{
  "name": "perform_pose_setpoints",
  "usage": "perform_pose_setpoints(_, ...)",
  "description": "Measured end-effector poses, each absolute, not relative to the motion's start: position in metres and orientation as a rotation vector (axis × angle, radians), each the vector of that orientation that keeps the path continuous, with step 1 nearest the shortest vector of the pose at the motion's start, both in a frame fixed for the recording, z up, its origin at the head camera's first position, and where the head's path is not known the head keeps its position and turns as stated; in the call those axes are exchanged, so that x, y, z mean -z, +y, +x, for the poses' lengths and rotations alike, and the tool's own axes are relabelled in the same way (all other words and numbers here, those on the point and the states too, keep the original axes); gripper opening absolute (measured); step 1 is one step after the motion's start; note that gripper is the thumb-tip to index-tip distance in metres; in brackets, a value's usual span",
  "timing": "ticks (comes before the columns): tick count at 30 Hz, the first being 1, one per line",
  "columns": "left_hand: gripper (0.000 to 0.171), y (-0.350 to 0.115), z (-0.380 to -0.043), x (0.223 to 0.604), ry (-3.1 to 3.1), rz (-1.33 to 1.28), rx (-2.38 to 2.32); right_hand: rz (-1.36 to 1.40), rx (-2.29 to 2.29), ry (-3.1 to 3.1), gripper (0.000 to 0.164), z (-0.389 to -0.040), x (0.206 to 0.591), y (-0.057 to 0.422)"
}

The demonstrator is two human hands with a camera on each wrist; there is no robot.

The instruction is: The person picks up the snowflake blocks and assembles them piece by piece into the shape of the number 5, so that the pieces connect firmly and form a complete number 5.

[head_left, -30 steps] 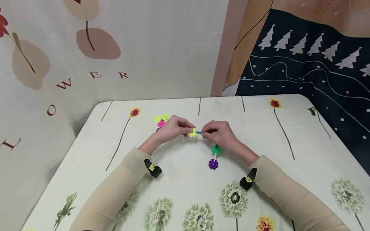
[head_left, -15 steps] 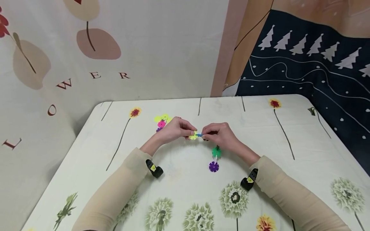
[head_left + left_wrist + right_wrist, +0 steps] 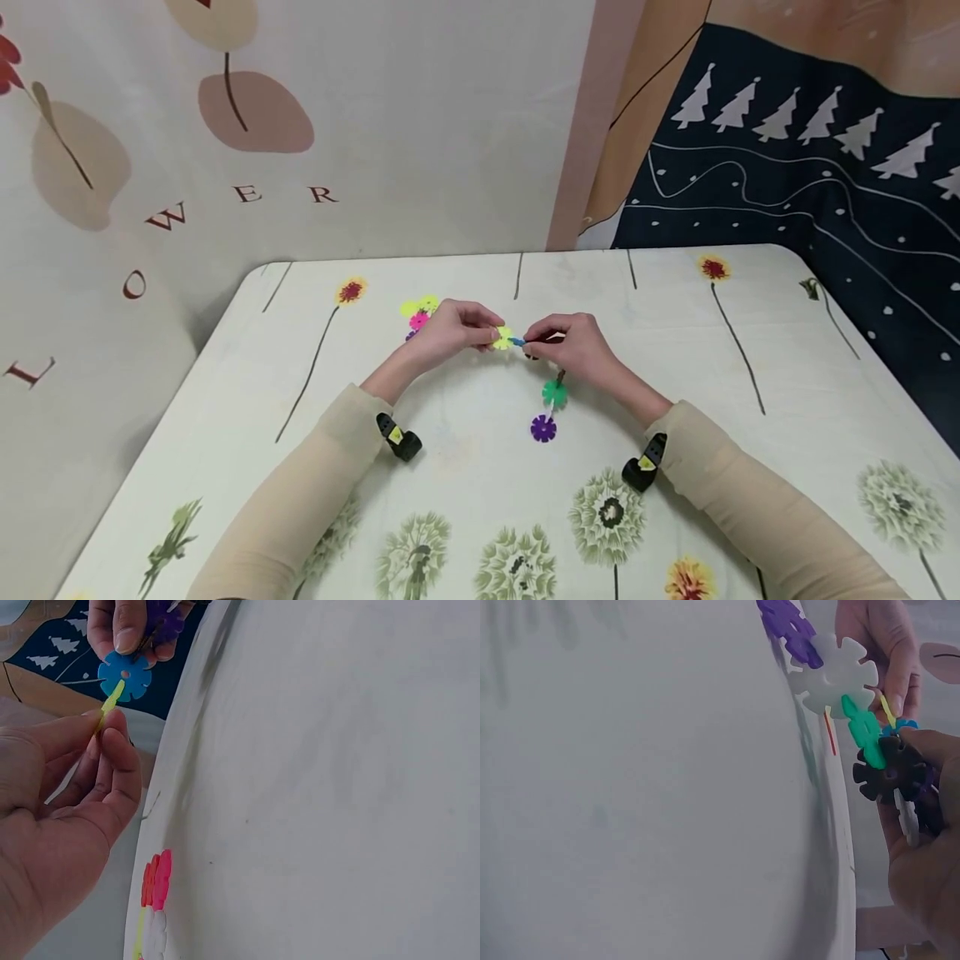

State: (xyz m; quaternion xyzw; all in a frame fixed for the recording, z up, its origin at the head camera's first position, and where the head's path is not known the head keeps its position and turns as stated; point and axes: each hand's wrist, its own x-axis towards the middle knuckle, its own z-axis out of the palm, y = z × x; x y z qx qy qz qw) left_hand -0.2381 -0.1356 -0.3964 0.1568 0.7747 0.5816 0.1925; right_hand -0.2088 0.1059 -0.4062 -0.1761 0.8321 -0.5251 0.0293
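Left hand [image 3: 452,335] pinches yellow disc [image 3: 502,338], right hand [image 3: 573,346] pinches blue disc [image 3: 112,669] | both over the desk [image 3: 457,417], edges meeting (slot depth unclear) | risk: misaligned notches could slip, or the trailing chain [image 3: 555,393] could twist the joint loose

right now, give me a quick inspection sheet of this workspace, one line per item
surface: white flower-print tabletop
job's things: notched yellow disc meeting blue disc, how firmly cannot tell; chain at the right includes dark disc, green disc, white disc and purple disc
clutter: more discs beside the left hand, a pink disc among them
hands: left fingers pinch the yellow disc; right hand pinches the blue one
cables: nothing seen
surroundings: pale lettered hanging, dark tree-print cloth
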Motion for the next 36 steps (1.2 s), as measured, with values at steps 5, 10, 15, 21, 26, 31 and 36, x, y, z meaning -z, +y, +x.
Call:
perform_pose_setpoints(5,0.02,-0.136,-0.238,0.397,2.2,0.41,-1.639,-0.477,1.68,2.443,0.013,-0.209,0.405,0.107)
perform_pose_setpoints(10,0.02,-0.136,-0.237,0.398,2.195,0.401,-1.661,-0.444,1.764,2.351,0.013,-0.209,0.405,0.107)
perform_pose_setpoints(15,0.019,-0.132,-0.235,0.398,2.157,0.435,-1.68,-0.422,1.741,2.418,0.016,-0.21,0.408,0.108)
perform_pose_setpoints(21,0.017,-0.127,-0.233,0.397,2.148,0.455,-1.695,-0.424,1.739,2.41,0.018,-0.211,0.407,0.107)
perform_pose_setpoints(26,0.015,-0.126,-0.232,0.398,2.148,0.438,-1.703,-0.431,1.693,2.432,0.017,-0.212,0.405,0.104)
perform_pose_setpoints(31,0.022,-0.132,-0.232,0.396,2.183,0.395,-1.679,-0.459,1.649,2.438,0.02,-0.212,0.405,0.106)
perform_pose_setpoints(36,0.033,-0.151,-0.236,0.389,2.262,0.344,-1.657,-0.464,1.636,2.454,0.026,-0.21,0.405,0.112)
